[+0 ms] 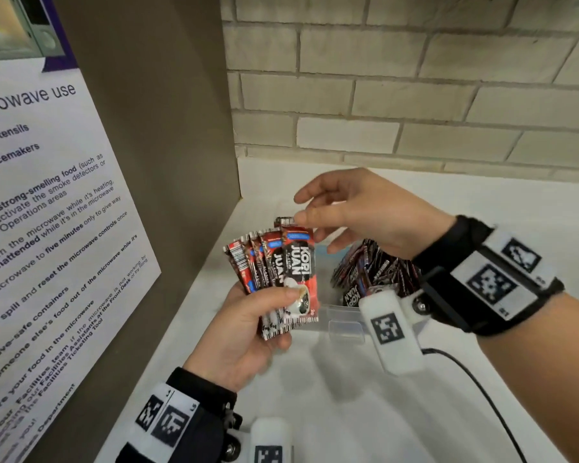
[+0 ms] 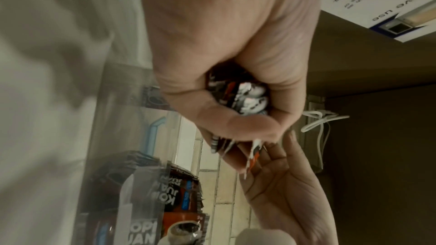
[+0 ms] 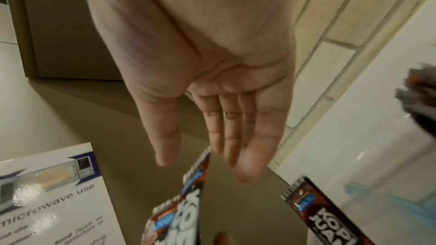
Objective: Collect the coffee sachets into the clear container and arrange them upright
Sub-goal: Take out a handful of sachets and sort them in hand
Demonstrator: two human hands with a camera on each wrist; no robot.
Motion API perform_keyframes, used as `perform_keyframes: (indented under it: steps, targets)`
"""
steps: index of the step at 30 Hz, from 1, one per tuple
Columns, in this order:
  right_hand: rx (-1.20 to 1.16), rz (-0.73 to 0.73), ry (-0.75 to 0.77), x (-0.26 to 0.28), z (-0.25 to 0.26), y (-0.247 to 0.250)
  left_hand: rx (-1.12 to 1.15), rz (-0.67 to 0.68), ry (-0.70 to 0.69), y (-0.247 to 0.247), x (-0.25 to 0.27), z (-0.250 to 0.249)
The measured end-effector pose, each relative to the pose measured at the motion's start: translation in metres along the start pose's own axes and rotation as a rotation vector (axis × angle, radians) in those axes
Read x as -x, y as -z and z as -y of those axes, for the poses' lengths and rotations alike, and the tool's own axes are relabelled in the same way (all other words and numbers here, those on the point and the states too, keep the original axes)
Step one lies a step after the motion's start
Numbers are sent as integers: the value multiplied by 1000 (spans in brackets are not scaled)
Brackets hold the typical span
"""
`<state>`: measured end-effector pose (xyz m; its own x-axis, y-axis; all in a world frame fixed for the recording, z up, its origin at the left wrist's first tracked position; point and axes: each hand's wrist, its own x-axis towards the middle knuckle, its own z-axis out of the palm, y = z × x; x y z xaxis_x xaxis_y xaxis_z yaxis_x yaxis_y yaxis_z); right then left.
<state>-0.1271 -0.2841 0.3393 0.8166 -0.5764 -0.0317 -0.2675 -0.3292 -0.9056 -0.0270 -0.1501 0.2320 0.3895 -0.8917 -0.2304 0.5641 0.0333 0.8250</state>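
1. The left hand (image 1: 248, 332), at lower centre of the head view, grips a fan of red and black coffee sachets (image 1: 278, 272) by their lower ends, thumb pressed on the front one.
2. The right hand (image 1: 365, 212) hovers just above the fan's top edge, fingers straight and loosely spread, holding nothing.
3. The clear container (image 1: 341, 315) sits on the white worktop (image 1: 348, 412) right of the fan, with more sachets (image 1: 371, 272) leaning inside.
4. A microwave notice (image 1: 41, 228) fills the left of the frame.
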Motion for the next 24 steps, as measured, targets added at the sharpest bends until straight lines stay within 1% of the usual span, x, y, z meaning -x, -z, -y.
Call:
perform_keyframes:
  steps: [6, 11, 14, 20, 24]
  targets:
    - [-12, 9, -27, 5, -8, 7, -76, 131, -31, -4, 3, 2]
    - [-120, -17, -80, 2, -4, 19, -46, 173, -101, -5, 5, 4]
    - [-142, 19, -120, -1, -1, 23, 0, 181, -150, -6, 5, 4]
    - [12, 139, -215, -12, 8, 32, 64, 181, -194, 0, 8, 2]
    - [145, 204, -235, -24, 20, 31, 95, 172, -224, 2, 8, 2]
